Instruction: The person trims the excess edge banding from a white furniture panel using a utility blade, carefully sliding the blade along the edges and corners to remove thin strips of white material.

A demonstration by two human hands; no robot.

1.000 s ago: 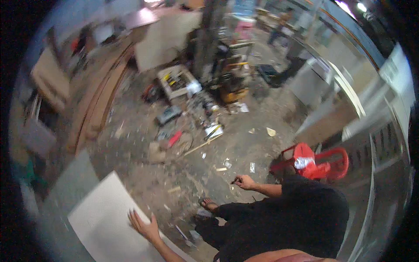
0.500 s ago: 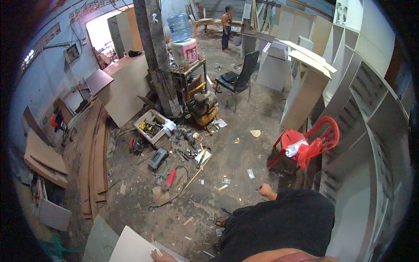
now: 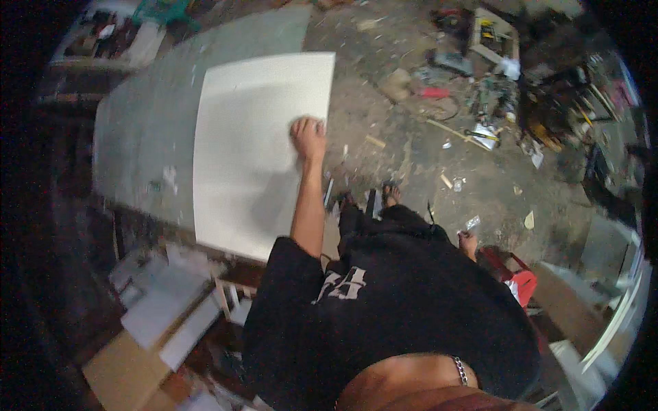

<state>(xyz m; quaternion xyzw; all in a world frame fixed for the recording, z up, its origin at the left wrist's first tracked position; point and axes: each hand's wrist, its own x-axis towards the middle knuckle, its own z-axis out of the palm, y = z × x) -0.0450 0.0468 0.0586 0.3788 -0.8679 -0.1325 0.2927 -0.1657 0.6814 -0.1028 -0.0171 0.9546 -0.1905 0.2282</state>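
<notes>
A white rectangular panel [image 3: 247, 151] lies on a larger grey-green board [image 3: 144, 144] to my left. My left hand [image 3: 308, 139] rests near the panel's right edge, its fingers curled. Whether something small is inside that hand is hidden. Low at my right side, my right hand [image 3: 467, 244] is closed, with its fingers pinched around a small thing that blur keeps me from naming. Beyond those fingertips, a small clear plastic packet [image 3: 473, 222] lies on the floor.
A red chair [image 3: 514, 274] stands close to my right. Tools, a wooden tool box [image 3: 495, 35] and a red cylinder-shaped thing [image 3: 434, 92] lie on the far floor. Stacked panels [image 3: 164, 301] are at lower left, and scraps litter the concrete.
My view has swung down and left, bringing the white panel and grey-green board fully into sight. My left hand, earlier at the panel's edge with fingers extended, now shows curled fingers.
</notes>
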